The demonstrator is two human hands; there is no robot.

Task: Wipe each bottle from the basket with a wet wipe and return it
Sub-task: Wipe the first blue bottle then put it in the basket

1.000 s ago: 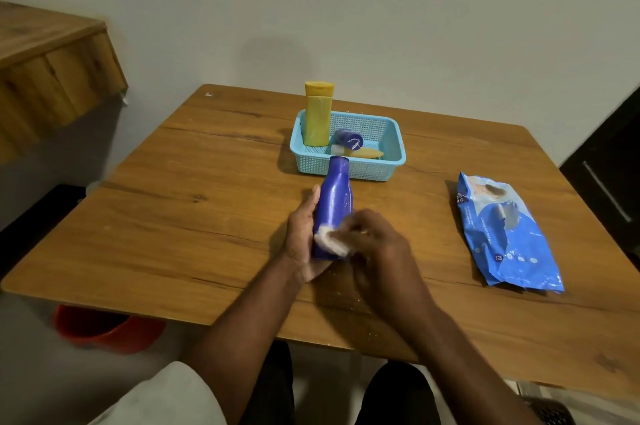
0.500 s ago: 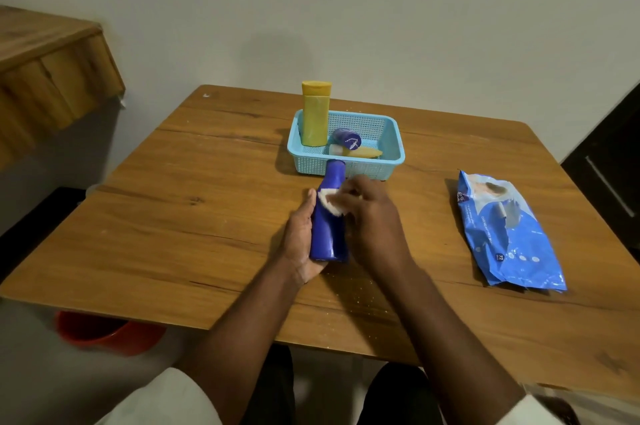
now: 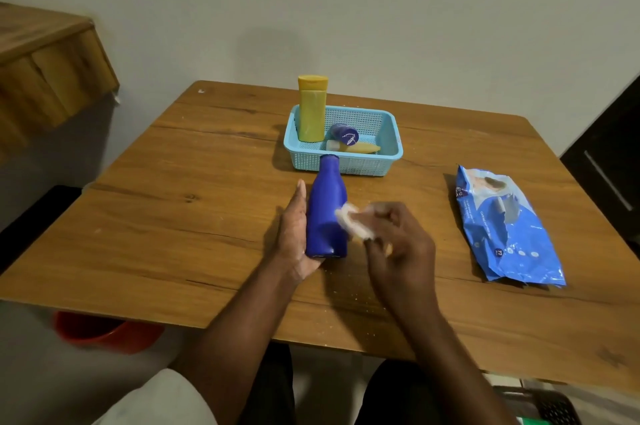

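My left hand cradles a blue bottle from below and the left, its neck pointing away toward the basket. My right hand pinches a folded white wet wipe against the bottle's right side. Behind them, a light blue mesh basket holds an upright yellow bottle, a small purple bottle lying down and a small yellowish bottle lying flat.
A blue pack of wet wipes lies on the wooden table to the right. A wooden shelf juts from the wall at left. An orange bucket sits under the table's near left edge.
My right hand slid the wipe up toward the bottle's neck, then back down to its right side. My left hand kept holding the bottle.
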